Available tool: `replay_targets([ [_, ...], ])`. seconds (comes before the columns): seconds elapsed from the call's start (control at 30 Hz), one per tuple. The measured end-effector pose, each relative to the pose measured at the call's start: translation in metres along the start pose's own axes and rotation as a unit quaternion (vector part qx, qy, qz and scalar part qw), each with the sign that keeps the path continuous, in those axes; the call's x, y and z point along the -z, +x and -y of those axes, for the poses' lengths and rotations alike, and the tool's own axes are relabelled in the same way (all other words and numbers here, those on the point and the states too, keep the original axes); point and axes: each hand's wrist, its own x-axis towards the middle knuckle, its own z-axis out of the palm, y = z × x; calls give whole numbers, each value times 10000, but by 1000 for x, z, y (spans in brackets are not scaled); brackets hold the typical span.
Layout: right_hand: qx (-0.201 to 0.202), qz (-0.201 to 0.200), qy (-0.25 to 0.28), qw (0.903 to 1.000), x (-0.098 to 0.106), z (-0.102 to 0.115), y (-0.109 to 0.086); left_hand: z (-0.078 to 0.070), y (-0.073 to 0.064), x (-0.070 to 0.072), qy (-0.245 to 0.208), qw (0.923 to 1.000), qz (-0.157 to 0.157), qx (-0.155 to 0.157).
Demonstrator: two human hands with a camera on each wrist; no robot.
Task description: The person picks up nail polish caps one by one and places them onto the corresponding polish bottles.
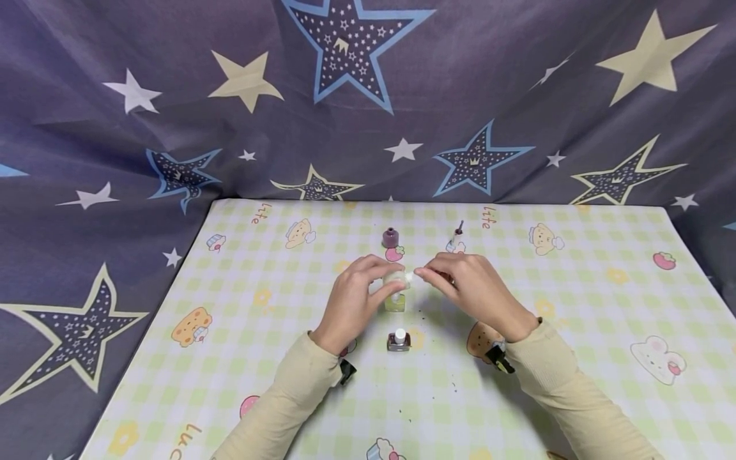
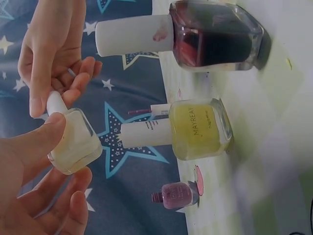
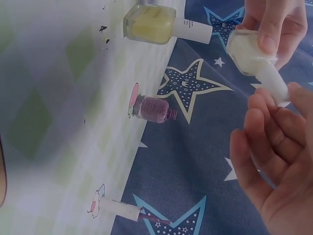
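Cream sleeves (image 1: 276,402) nearest, bottom of head view. Next, dark red bottle (image 1: 399,343), lower centre, upright, capped. Yellow-green bottle (image 1: 395,303) just beyond, mid-frame. Here's action, frame centre: pale bottle (image 1: 395,277) held sideways, left hand (image 1: 358,295) clamped round body, right hand (image 1: 485,295) pinching white cap (image 3: 273,83). Looks light, rigid, probably slick, breakable glass; best grip firm on body, twist at cap. Farthest, above centre: uncapped purple bottle (image 1: 390,239), brush cap (image 1: 457,239) to its right, brush up.
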Motion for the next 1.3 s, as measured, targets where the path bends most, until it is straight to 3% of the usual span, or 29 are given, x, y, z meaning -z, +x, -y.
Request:
replay_targets([
  [0.13,15,-47,168,9998,0,-1,0,3,2,0,73,10000,45,19],
  [0.43,537,-73,279,9981,3,-3,-1,7,3,1,10,9999,69,98],
  [0.93,466,-108,-89,9988,1,-3,1,4,3,-1,101,9999,1,29],
  [1.3,73,-228,43,9997,-4,-3,3,3,4,-1,196,9998,-102,-23],
])
